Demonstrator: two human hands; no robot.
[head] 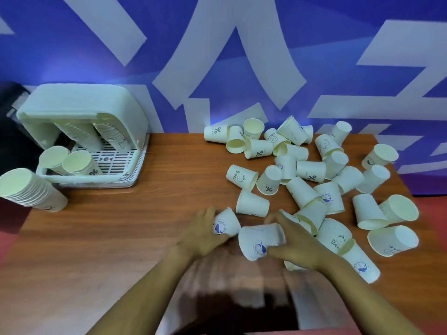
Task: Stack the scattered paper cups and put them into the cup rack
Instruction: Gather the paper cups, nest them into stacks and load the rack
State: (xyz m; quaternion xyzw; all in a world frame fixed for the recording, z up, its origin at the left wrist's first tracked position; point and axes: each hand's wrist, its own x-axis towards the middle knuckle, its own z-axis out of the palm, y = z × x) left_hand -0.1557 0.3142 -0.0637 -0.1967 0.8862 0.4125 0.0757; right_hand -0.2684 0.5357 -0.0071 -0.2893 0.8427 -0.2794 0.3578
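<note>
1. The left hand [202,234], low and just left of centre in the frame, is curling its fingers round a paper cup with a blue round sticker [225,223], which is lying on its side.
2. The right hand [294,243], just right of centre, is gripping a second stickered cup [260,240], also on its side, with its mouth pointing toward the right hand; the two held cups are lying close together, nearly touching.
3. Both forearms are reaching up from the bottom edge of the frame; the area between them is blurred.
4. The scattered paper cups [312,170] are lying across the right half of the wooden table [135,221], most on their sides, some printed with "Bear", "%" or "Hello".
5. The cup rack [84,131], pale plastic with a hood, is standing at the upper left of the table, with cup stacks leaning inside it and two more stacks lying in its front tray.
6. A separate stack of cups [29,189] is lying at the far left edge, just in front of the rack.
7. A blue wall with large white shapes [229,56] is filling the top of the frame.
</note>
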